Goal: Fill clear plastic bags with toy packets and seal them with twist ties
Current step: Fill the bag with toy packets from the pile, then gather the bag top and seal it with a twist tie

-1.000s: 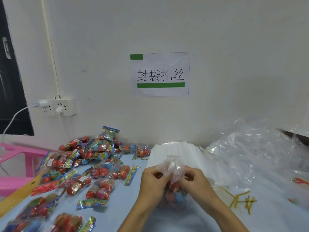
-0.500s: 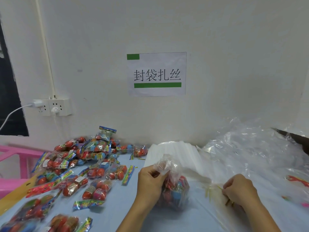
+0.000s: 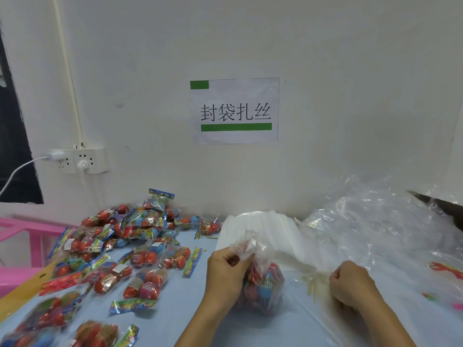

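Observation:
A clear plastic bag filled with red and blue toy packets stands on the light blue table in front of me. My left hand grips its gathered neck from the left. My right hand is off to the right of the bag, fingers curled and pinching a thin yellow twist tie out of a blurred cluster of yellow twist ties. Loose toy packets lie spread over the table's left half.
A stack of flat white bags lies behind the filled bag. Crumpled clear plastic sheeting covers the right side. A pink plastic frame stands at the far left. The wall carries a paper sign and a power strip.
My right hand has left the bag's neck and moved right to the twist ties, where it now pinches one. My left hand keeps holding the bag's neck alone.

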